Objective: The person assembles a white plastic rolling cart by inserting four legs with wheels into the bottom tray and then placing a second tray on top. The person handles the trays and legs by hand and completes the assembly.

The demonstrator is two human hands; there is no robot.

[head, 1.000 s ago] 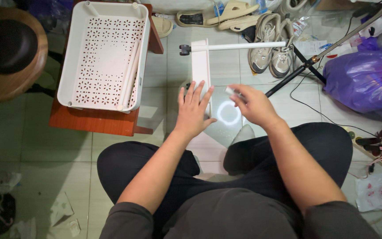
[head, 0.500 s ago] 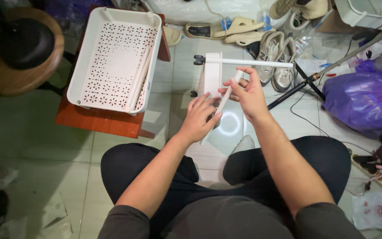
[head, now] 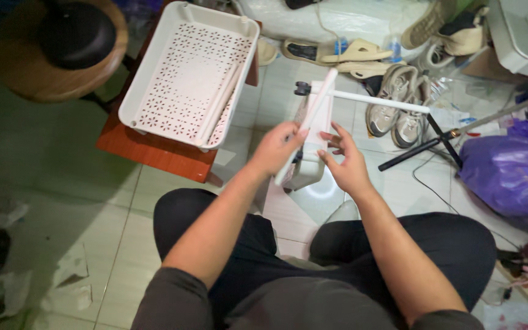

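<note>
I sit cross-legged on a tiled floor. My left hand (head: 276, 150) grips a white plastic rod (head: 319, 104) that slants up and to the right. Behind it a white plastic panel (head: 313, 165) stands on the floor between my knees. My right hand (head: 346, 162) rests its spread fingers against the panel's right side. From the panel's top a second white rod (head: 377, 101) runs to the right, with a small black wheel (head: 301, 89) at its left end.
A white perforated basket (head: 154, 91) with loose white rods (head: 221, 107) sits on a red-brown low table (head: 154, 153). A round wooden stool (head: 19, 67) stands at top left. Shoes (head: 395, 113), sandals (head: 337, 52), a black tripod leg (head: 435, 137) and a purple bag (head: 514, 171) lie to the right.
The white rod has passed from my right hand to my left hand. My right hand has dropped onto the panel's side. The view has shifted closer.
</note>
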